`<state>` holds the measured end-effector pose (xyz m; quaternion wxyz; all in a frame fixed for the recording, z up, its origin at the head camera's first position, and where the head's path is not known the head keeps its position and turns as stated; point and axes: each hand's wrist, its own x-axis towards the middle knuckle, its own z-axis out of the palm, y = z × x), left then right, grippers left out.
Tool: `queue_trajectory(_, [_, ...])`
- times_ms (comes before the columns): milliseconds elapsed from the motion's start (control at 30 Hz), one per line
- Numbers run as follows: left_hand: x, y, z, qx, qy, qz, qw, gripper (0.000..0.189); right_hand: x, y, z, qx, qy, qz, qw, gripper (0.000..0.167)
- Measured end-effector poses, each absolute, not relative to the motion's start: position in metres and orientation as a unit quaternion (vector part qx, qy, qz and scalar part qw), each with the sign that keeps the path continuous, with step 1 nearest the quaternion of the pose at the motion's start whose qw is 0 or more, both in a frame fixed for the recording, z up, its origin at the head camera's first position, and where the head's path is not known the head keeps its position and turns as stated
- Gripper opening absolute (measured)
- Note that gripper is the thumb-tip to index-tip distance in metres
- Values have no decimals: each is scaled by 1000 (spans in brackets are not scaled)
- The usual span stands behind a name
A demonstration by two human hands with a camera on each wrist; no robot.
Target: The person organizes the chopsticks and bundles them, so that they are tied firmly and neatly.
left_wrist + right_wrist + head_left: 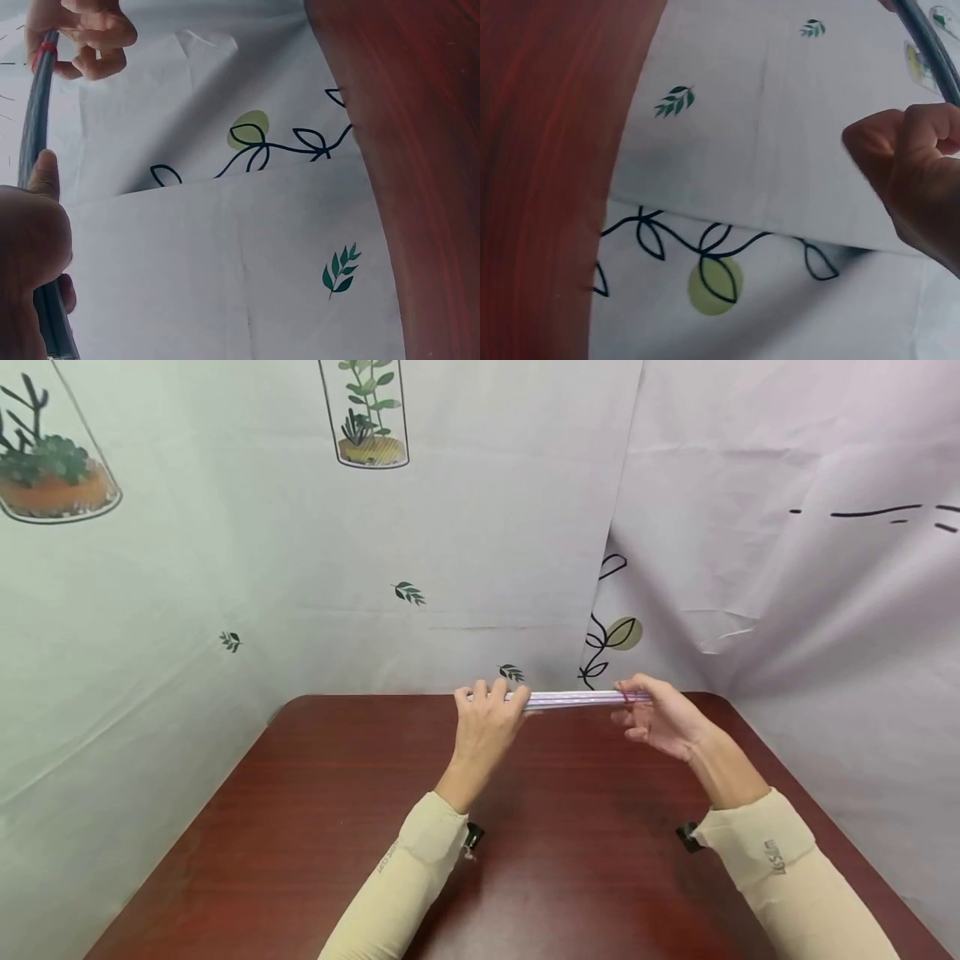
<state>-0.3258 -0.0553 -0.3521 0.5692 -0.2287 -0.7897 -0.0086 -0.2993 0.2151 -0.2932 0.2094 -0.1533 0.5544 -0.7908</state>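
A long, slim bundle (573,699) with white and purple lengthwise stripes is held level above the far edge of the table. My left hand (491,718) grips its left part from above, fingers over the top. A thin red band (46,49) circles the bundle near its right end. My right hand (663,718) is at that end, thumb and forefinger pinching at the red band while the other fingers are loosely bent below. In the right wrist view, the bundle (932,52) slants down to my right hand, which hides the band there.
The reddish-brown wooden table (337,860) spreads beneath both arms. Pale cloth walls (480,552) printed with plants and leaves stand behind it and at both sides. Small dark objects (688,837) show at both cream sleeve cuffs.
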Motion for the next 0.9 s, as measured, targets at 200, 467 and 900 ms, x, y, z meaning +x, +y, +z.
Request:
queue_trajectory(200, [-326,-61,-350,-216,-806,1,551,41,-303,231,-300,-207,584,-771,149,37])
queue_trajectory(467, [-326,-62,-351,-207,-801,22,561,45,-301,228,-310,-263,768,-570,-124,23])
queue_trajectory(900, [-321,-51,-348,-218,-823,29,524,32,-301,220,-304,-290,811,-489,-140,34])
